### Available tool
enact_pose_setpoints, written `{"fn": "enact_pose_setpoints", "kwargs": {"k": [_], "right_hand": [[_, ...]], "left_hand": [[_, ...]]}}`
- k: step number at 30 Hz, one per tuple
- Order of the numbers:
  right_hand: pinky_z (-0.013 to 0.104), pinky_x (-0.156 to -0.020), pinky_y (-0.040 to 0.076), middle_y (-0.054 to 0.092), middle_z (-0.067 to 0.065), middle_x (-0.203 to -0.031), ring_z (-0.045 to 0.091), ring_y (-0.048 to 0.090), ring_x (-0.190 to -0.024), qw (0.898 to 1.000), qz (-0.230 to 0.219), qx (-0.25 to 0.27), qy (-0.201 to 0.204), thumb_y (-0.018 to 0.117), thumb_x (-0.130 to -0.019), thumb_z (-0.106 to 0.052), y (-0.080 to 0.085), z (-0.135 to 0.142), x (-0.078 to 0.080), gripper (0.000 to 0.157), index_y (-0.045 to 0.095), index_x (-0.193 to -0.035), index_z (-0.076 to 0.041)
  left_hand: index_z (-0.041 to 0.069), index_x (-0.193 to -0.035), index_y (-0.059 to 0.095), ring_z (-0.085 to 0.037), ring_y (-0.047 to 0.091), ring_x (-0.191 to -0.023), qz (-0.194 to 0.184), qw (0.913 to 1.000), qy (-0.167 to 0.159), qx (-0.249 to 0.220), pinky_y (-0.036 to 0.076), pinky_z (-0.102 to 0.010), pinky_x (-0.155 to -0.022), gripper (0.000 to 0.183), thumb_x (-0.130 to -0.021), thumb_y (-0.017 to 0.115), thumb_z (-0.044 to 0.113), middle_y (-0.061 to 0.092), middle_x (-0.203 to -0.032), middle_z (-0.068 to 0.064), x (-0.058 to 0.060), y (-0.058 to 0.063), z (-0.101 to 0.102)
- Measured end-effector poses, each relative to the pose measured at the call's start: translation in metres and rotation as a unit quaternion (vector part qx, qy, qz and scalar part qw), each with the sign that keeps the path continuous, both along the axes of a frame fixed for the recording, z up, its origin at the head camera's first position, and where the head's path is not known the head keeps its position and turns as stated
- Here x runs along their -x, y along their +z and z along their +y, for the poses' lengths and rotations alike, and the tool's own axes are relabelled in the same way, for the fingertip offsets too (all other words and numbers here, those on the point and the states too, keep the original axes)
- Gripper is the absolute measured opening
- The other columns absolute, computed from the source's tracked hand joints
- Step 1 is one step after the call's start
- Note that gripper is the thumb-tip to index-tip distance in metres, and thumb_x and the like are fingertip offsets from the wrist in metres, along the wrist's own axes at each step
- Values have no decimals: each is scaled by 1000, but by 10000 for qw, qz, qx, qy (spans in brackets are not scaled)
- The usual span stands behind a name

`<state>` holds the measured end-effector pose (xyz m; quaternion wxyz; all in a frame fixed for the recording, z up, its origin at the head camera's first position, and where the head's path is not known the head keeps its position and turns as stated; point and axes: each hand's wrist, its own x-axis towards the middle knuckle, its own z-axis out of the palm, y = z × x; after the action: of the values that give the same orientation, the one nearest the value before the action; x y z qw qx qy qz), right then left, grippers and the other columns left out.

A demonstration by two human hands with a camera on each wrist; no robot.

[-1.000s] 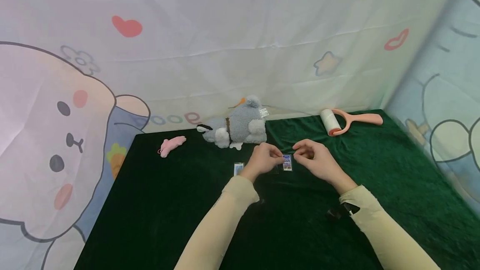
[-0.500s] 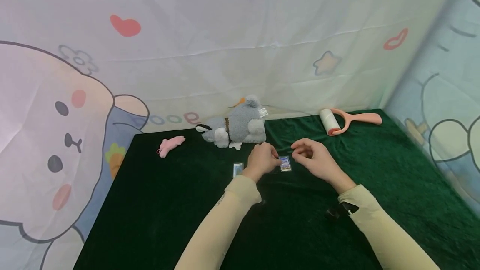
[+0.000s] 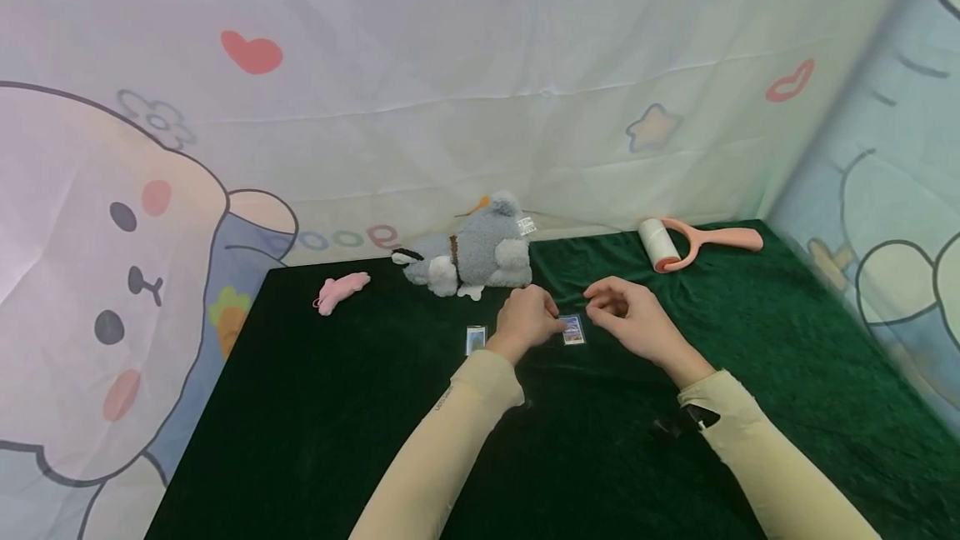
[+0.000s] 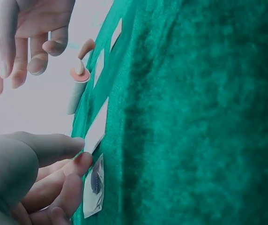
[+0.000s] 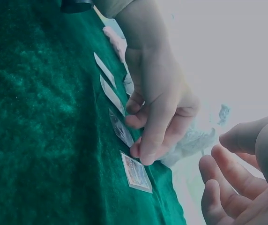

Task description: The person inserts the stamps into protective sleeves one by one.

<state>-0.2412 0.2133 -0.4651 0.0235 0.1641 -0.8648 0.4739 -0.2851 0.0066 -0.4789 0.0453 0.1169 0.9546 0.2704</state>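
My left hand (image 3: 527, 322) pinches the left edge of a small printed card (image 3: 573, 330) with thumb and fingertip, low over the green cloth. In the right wrist view the same card (image 5: 136, 174) shows a colourful picture, with the fingertips right at its far end. Beside it, in the left wrist view, lies a clear-sleeved card (image 4: 93, 190) with a dark patch. Just right of the pinched card my right hand (image 3: 633, 319) hovers, fingers loosely curled and holding nothing. Another card (image 3: 476, 340) lies to the left of the left hand.
Several cards run in a row along the cloth (image 3: 337, 423). A grey plush toy (image 3: 483, 248) lies behind the hands at the back edge. A pink plush toy (image 3: 342, 292) is at back left, a lint roller (image 3: 693, 244) at back right. Printed curtains hang behind.
The left hand shifted slightly left with the card, which turned a little, then came slightly back right. The right hand has barely moved.
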Motion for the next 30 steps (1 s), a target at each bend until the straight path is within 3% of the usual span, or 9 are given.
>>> {"fn": "enact_pose_setpoints", "kwargs": {"k": [10, 15, 19, 25, 30], "right_hand": [[32, -70, 55, 73, 15, -110, 26, 70, -90, 9996, -285, -30, -33, 64, -107, -19, -5, 23, -4, 25, 65, -127, -5], [31, -74, 57, 72, 21, -116, 25, 71, -94, 9990, -438, -92, -31, 63, -107, -14, -9, 40, -8, 27, 63, -129, 2], [31, -76, 57, 72, 20, -117, 25, 70, -96, 9981, -541, -269, -71, 64, -105, -10, -12, 55, -9, 25, 63, -128, 1], [31, -77, 57, 72, 20, -118, 27, 69, -98, 9955, -786, -488, -226, 66, -103, -8, -19, 74, -10, 26, 64, -127, 0], [32, -74, 59, 71, 22, -121, 25, 71, -95, 9922, -1125, -438, -295, 67, -103, -9, -25, 84, -11, 28, 63, -128, 2]], "left_hand": [[18, -99, 77, -7, 66, -78, 17, 9969, -310, -721, 55, -30, -74, 13, -97, 78, 30, 75, -91, 6, -8, 6, -2], [16, -102, 78, -6, 66, -81, 113, 9884, -826, -1268, 55, -28, -75, 12, -100, 75, 28, 76, -93, 5, -13, 8, -2], [17, -104, 78, -5, 66, -80, 175, 9800, -1165, -1604, 54, -26, -77, 11, -101, 73, 26, 77, -95, 5, -16, 7, -2], [15, -106, 77, -4, 67, -84, 223, 9694, -1428, -1983, 54, -23, -77, 10, -102, 72, 22, 77, -98, 4, -19, 5, 1], [15, -106, 77, -4, 65, -85, 198, 9671, -1511, -2037, 53, -21, -76, 9, -102, 72, 21, 77, -98, 5, -23, 6, 8]]}}
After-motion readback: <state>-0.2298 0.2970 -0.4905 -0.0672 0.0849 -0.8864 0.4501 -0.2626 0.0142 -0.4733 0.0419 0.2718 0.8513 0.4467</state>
